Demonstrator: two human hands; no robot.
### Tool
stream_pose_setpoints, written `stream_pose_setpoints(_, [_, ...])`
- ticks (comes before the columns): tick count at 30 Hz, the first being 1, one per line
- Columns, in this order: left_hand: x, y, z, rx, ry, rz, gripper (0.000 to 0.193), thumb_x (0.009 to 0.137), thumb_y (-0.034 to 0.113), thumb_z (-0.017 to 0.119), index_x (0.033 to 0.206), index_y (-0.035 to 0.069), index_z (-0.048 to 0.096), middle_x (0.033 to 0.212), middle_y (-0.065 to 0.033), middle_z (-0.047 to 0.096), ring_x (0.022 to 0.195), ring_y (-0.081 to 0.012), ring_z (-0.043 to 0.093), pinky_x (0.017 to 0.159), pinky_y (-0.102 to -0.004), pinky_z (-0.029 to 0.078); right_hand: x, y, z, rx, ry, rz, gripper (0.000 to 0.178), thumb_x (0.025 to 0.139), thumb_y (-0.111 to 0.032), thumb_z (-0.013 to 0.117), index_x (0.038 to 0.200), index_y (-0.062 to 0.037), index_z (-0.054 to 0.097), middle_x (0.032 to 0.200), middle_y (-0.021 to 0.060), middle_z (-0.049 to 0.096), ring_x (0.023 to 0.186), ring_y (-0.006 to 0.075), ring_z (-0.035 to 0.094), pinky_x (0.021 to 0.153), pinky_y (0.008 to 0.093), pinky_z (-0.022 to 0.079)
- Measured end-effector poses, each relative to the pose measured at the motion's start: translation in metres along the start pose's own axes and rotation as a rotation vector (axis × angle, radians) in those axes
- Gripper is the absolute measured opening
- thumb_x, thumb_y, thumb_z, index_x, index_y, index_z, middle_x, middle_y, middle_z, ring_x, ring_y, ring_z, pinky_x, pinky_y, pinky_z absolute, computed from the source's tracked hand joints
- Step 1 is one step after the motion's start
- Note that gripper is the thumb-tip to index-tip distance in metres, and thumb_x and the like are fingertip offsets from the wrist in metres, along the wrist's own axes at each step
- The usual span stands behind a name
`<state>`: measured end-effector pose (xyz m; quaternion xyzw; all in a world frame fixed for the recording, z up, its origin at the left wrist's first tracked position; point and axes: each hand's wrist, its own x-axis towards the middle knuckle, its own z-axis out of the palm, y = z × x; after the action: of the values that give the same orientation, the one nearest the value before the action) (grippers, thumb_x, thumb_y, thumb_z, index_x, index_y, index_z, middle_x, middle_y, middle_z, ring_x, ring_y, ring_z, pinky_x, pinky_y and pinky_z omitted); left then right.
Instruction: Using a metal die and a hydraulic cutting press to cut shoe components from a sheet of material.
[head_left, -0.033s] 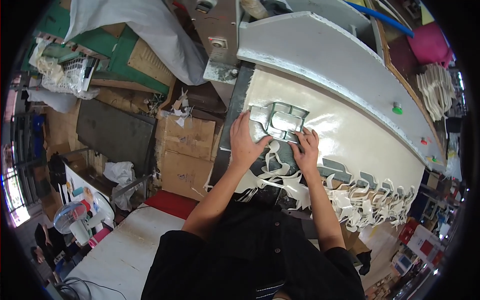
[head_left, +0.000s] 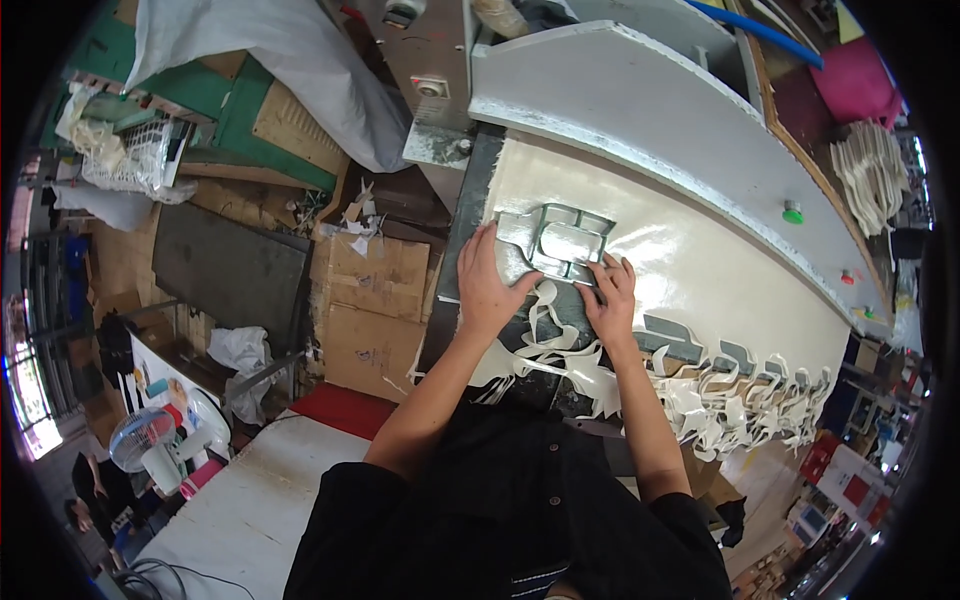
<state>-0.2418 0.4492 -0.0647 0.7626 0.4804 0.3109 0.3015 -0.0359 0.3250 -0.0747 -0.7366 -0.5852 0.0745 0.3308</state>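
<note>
Both hands press a metal cutting die flat on a cream sheet at a press bed.

Nearest, ragged cut-out scrap (head_left: pixel 740 400) curls at the sheet's near edge. The left hand (head_left: pixel 487 285) lies spread, palm down, on the die's left end; the right hand (head_left: pixel 610 295) rests its open fingers on the near right corner. The cutting die (head_left: pixel 556 240) is a grey steel outline on the glossy cream sheet (head_left: pixel 720 270); nesting it tight beside the last cut-out seems wise. Beyond arches the dull grey press head (head_left: pixel 640 110).
</note>
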Motion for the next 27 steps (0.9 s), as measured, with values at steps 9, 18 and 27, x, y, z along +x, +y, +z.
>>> stream_pose_setpoints(9, [-0.0033, -0.0007, 0.0046, 0.019, 0.037, 0.05, 0.102, 0.069, 0.036, 0.097, 0.148, -0.006, 0.049, 0.144, -0.0262, 0.059, 0.138, -0.0434, 0.052, 0.117, -0.0536, 0.038, 0.0013, -0.0001, -0.0041, 0.069, 0.003, 0.053, 0.046, 0.077, -0.009, 0.089, 0.122, -0.0099, 0.076, 0.091, 0.0082, 0.065, 0.124, 0.0333, 0.066, 0.12, 0.0554, 0.036])
stream_pose_setpoints(18, [-0.0008, 0.0017, 0.0067, 0.01, 0.018, 0.031, 0.102, 0.069, 0.036, 0.097, 0.149, -0.006, 0.049, 0.143, -0.0257, 0.059, 0.137, -0.0428, 0.053, 0.115, -0.0537, 0.04, 0.0005, 0.0058, -0.0042, 0.084, 0.003, 0.081, 0.045, 0.077, -0.011, 0.089, 0.12, -0.013, 0.078, 0.093, 0.0052, 0.067, 0.124, 0.029, 0.066, 0.119, 0.0551, 0.035])
stream_pose_setpoints(27, [0.0023, 0.0064, 0.0038, 0.038, 0.035, 0.047, 0.1, 0.067, 0.034, 0.099, 0.146, -0.004, 0.05, 0.143, -0.0255, 0.059, 0.133, -0.0449, 0.055, 0.113, -0.0536, 0.041, 0.0036, 0.0029, -0.0045, 0.055, 0.005, 0.031, 0.046, 0.078, -0.012, 0.087, 0.123, -0.0145, 0.077, 0.096, 0.0051, 0.067, 0.126, 0.0292, 0.065, 0.117, 0.0565, 0.038])
